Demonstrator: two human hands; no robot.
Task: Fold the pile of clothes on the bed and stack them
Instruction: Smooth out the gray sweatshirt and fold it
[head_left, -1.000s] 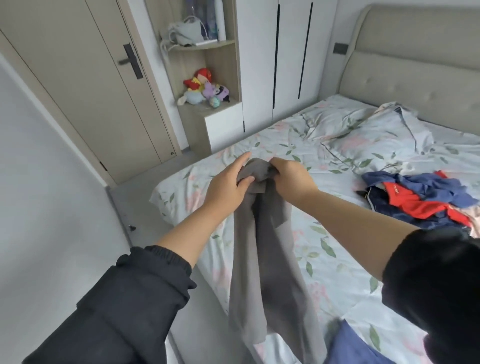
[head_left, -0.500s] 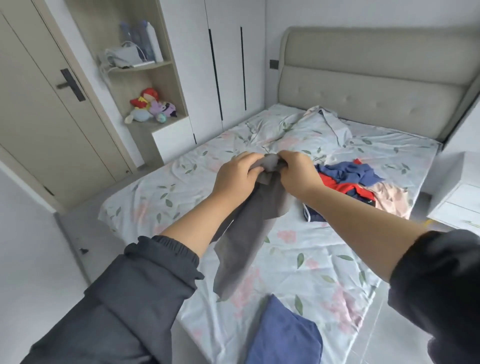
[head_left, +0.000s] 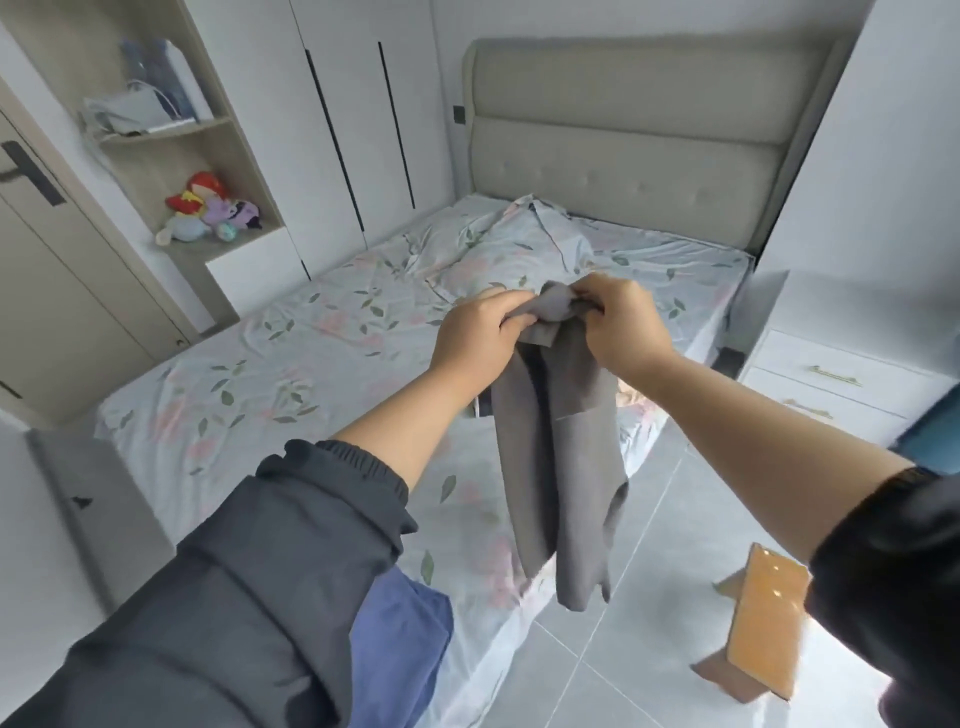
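Head view showed both hands raised close together over the right side of the bed (head_left: 270, 374). The left hand (head_left: 478, 338) and right hand (head_left: 623, 322) each had fingers curled tight round the bunched top of a grey garment (head_left: 561, 467). It hung free in long folds, its lower end past the bed's right edge and above the floor (head_left: 649, 597). The rest of the pile (head_left: 484, 408) lay far behind it, almost wholly hidden.

The main risk looked to be the grip itself. Both hands held one crumpled wad rather than two clear corners, so drawing them apart could have left the cloth twisted or let one side slip out. If lowered where it hung, the tail would likely have brushed the floor. A blue garment (head_left: 405, 639) lay on the near end of the bed, and a careless spread toward the near side could have landed on it and rumpled it.
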